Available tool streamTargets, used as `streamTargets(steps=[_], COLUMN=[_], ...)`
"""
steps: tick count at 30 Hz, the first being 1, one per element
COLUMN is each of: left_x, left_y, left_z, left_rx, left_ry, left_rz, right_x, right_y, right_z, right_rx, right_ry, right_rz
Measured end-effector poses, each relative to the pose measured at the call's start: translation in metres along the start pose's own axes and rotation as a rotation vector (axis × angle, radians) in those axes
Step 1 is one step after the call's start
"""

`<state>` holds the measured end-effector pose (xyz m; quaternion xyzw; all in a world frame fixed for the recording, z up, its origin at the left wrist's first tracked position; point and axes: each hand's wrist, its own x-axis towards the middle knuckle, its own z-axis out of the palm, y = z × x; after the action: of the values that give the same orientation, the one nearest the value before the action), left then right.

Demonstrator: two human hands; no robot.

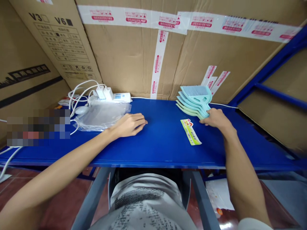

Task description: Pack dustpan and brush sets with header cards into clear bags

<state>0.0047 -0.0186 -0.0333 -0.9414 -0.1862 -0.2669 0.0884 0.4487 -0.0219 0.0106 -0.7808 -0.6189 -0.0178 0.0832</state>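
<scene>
At the right of the table lies a fanned stack of small light blue and pale green dustpans (189,103). A brush (196,91) with pale bristles shows on the uppermost one. My right hand (216,118) has its fingers closed round the handle end of the stack; how many handles it grips is hidden. My left hand (131,124) rests on the blue table with its fingers loosely stretched, holding nothing. Just beside its wrist is a pile of clear plastic bags (103,116). Between the hands, nearer the right one, a yellow-green and white printed card (191,132) lies flat.
A white power strip (122,97) with plugs and looped white cables (79,92) sits at the back left. Large cardboard boxes (129,57) wall in the blue table (155,147). A blue metal frame (266,73) rises at the right. A blurred-out patch covers the far left.
</scene>
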Motion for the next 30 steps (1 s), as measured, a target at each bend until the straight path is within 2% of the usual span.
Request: streamTargets(steps=[3, 7, 10, 15, 19, 22, 25, 30], left_x=[-0.001, -0.001, -0.001, 0.003, 0.004, 0.005, 0.008, 0.021], left_y=[0.000, 0.000, 0.000, 0.004, 0.005, 0.005, 0.007, 0.013], left_z=[0.000, 0.001, 0.000, -0.003, -0.005, -0.005, -0.004, 0.002], left_rx=[0.011, 0.020, 0.001, -0.054, 0.032, 0.138, 0.192, 0.181], left_ry=[0.001, 0.007, 0.053, 0.219, 0.289, 0.261, 0.213, 0.033], left_rz=[-0.001, 0.004, -0.023, -0.170, -0.124, -0.058, -0.057, -0.055], right_x=[-0.002, -0.005, -0.012, -0.036, -0.061, -0.079, -0.088, -0.072], right_y=[-0.007, -0.012, -0.024, -0.074, -0.121, -0.142, -0.150, -0.149], right_z=[-0.010, -0.014, -0.012, -0.005, 0.000, -0.001, -0.006, -0.006], right_rx=[0.107, 0.240, 0.337, 0.415, 0.317, 0.216, 0.146, 0.007], right_ry=[-0.080, 0.110, 0.213, 0.208, 0.060, -0.002, -0.031, -0.110], right_rz=[0.022, -0.045, -0.134, -0.246, -0.397, -0.464, -0.474, -0.412])
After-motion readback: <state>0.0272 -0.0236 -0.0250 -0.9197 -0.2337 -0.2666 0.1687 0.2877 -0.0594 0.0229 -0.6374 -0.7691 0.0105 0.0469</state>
